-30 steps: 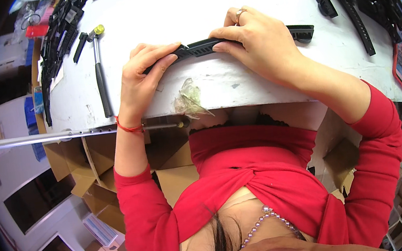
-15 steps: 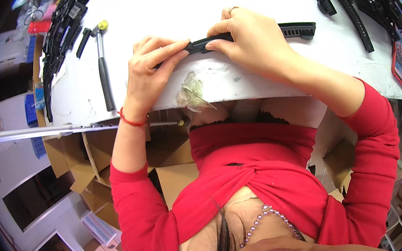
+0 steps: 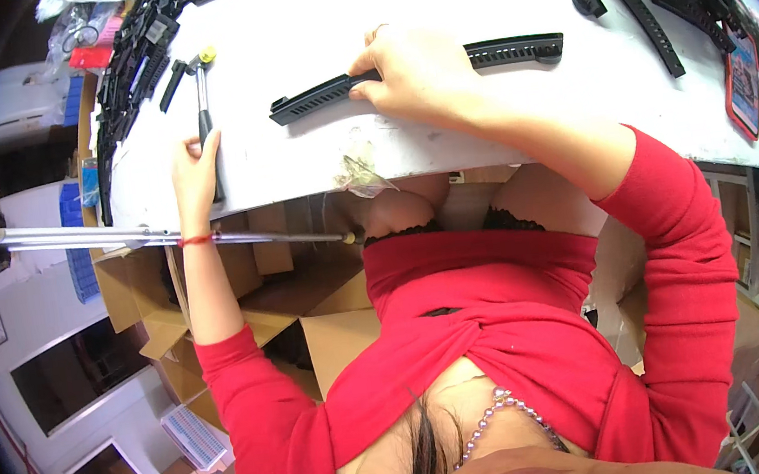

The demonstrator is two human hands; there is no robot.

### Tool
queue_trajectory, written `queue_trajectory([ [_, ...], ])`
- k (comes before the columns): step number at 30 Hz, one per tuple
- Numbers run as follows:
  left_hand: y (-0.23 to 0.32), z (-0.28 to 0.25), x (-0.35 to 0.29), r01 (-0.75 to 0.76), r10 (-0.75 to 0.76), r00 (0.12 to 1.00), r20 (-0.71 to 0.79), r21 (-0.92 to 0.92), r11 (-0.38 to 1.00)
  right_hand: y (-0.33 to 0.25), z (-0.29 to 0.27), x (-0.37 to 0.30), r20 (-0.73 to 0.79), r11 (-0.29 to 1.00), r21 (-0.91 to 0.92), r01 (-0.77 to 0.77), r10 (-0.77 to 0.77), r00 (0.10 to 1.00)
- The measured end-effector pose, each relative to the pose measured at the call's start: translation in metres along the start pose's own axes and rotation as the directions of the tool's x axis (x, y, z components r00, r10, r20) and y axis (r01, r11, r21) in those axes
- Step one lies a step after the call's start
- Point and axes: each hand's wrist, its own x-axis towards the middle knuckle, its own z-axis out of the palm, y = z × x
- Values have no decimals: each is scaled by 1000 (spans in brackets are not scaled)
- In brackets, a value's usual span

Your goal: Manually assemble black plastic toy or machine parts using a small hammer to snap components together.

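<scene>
My right hand (image 3: 422, 73) is closed around the middle of a long black slotted plastic strip (image 3: 313, 101). The strip lies along the white table, its ends showing on both sides of the hand. To the left, my left hand (image 3: 197, 178) is at the dark handle of a hammer (image 3: 203, 98) with a yellow-tipped head. Its thumb lies over the handle and the fingers look closed on it, partly hidden. A crumpled clear plastic scrap (image 3: 361, 172) sits at the table's near edge, between the two hands.
A pile of black plastic parts (image 3: 132, 73) lines the table's left side. More long black strips (image 3: 629, 2) lie at the right, beside a red-edged phone (image 3: 744, 88). Under the table stand open cardboard boxes (image 3: 339, 335), near a metal pole (image 3: 89, 234).
My left hand has let go of the strip's left end and moved left onto the hammer handle. My right hand still holds the strip, which now lies slightly further left.
</scene>
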Motion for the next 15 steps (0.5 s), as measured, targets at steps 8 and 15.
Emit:
queue_trajectory([
  [8, 87, -64, -96, 10, 77, 988, 136, -547, 837, 4, -1, -3, -20, 995, 12, -99, 100, 995],
  [15, 116, -74, -123, -404, 459, 876, 148, -294, 866, -2, 2, -3, -32, 997, -30, -65, 64, 997],
])
